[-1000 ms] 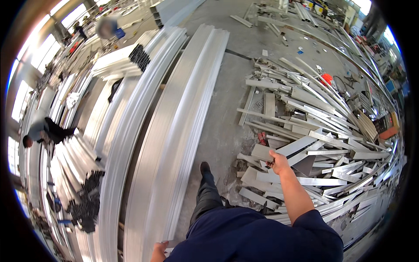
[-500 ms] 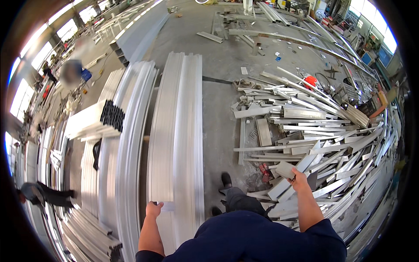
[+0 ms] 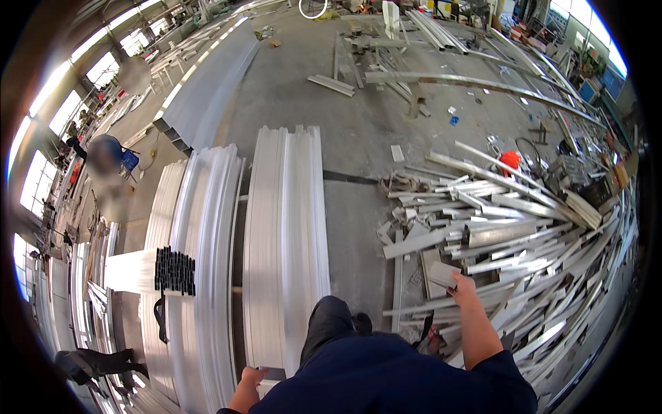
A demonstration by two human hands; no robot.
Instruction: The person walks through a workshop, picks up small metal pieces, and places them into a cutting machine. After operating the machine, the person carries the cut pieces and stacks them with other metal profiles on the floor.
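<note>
Metal plate (image 3: 443, 274): one, in the right hand (image 3: 466, 288), lying to the left of the fingers and slightly beyond them, above the near left part of the scrap heap (image 3: 507, 210). Its long axis appears to run roughly crosswise, though foreshortening prevents certainty. Right thumb and fingers are pinching its right end; the left hand (image 3: 249, 381) is well apart from it. Metal strip (image 3: 274, 373): one, extending rightward from the left hand, whose thumb and fingers appear closed on its left end; the underside of that grip cannot be seen. Counted further out: hands, two; scrap heap, one, its pieces too overlapped to count; long panels (image 3: 269, 207), two groups with a dark gap between; bundle of dark-ended bars (image 3: 132, 271), one, lying across the farther group; red object (image 3: 510, 161), one, beyond the heap.
</note>
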